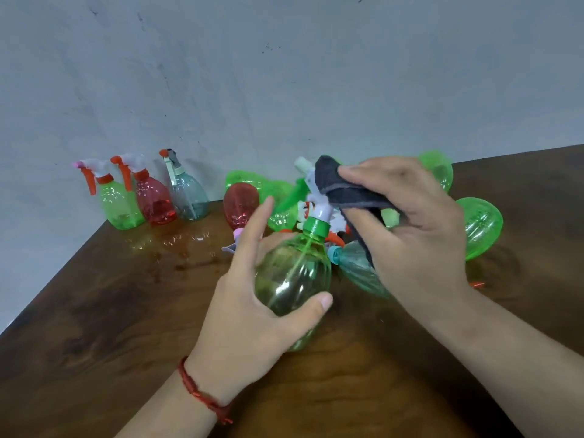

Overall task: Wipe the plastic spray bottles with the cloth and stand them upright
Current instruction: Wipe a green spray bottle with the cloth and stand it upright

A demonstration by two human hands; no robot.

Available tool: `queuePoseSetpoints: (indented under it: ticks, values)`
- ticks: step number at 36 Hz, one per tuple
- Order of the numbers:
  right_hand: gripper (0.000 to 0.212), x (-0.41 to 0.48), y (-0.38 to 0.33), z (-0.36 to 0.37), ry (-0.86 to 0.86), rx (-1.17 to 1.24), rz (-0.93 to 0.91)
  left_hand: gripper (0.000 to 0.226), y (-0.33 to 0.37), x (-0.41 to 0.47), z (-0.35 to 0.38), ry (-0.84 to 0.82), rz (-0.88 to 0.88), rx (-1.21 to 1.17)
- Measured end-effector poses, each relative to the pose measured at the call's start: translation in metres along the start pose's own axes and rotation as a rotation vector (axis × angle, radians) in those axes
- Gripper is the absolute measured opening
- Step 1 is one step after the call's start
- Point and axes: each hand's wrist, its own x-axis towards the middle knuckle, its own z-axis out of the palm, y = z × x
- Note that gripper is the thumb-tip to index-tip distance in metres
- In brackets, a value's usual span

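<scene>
Left hand (249, 314) round green bottle (294, 279), right hand (420, 235) round dark cloth (341, 188)

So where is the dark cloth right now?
Head view, right of centre: the cloth is gripped in the right hand, against the spray head of the green bottle.

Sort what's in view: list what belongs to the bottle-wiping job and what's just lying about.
Job: green bottle held in the left hand; dark cloth in the right hand; heap of bottles lying on their sides; three bottles standing upright at the back.
Not the job: red wrist cord; table; wall.
</scene>
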Motion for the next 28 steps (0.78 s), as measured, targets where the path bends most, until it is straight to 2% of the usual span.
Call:
queuePoseSetpoints:
  ticks: [3,6,10,15,17,20,23,26,28]
  values:
    - [0.032,-0.002,0.006,0.002,-0.041,-0.137,-0.085,0.121,0.009,-0.003,0.006,-0.057,0.004,0.067]
    - [0.032,-0.009,0.006,0.008,-0.155,-0.291,-0.227,0.123,0.009,-0.001,0.005,-0.046,0.009,0.151]
    - [0.033,-0.015,-0.007,0.019,-0.312,-0.256,-0.229,0.121,0.008,0.001,-0.001,-0.047,0.025,0.230]
    - [0.037,0.000,-0.008,0.003,-0.211,-0.372,-0.200,0.120,0.005,0.002,-0.005,-0.011,0.110,0.467]
    - [0.038,-0.001,-0.010,0.004,-0.251,-0.383,-0.194,0.118,0.002,0.005,-0.005,0.020,0.189,0.583]
    - [0.041,-0.006,-0.013,0.009,-0.360,-0.242,-0.137,0.120,-0.002,0.007,-0.008,0.015,0.216,0.693]
    - [0.040,-0.003,-0.016,0.006,-0.379,-0.003,0.030,0.120,-0.004,0.007,-0.010,0.023,0.185,0.698]
    - [0.040,-0.003,-0.016,0.003,-0.354,0.166,0.179,0.115,-0.004,0.006,-0.003,0.040,0.153,0.538]
    - [0.040,-0.005,-0.014,0.002,-0.225,0.156,0.163,0.113,-0.003,0.004,-0.001,0.037,0.075,0.360]
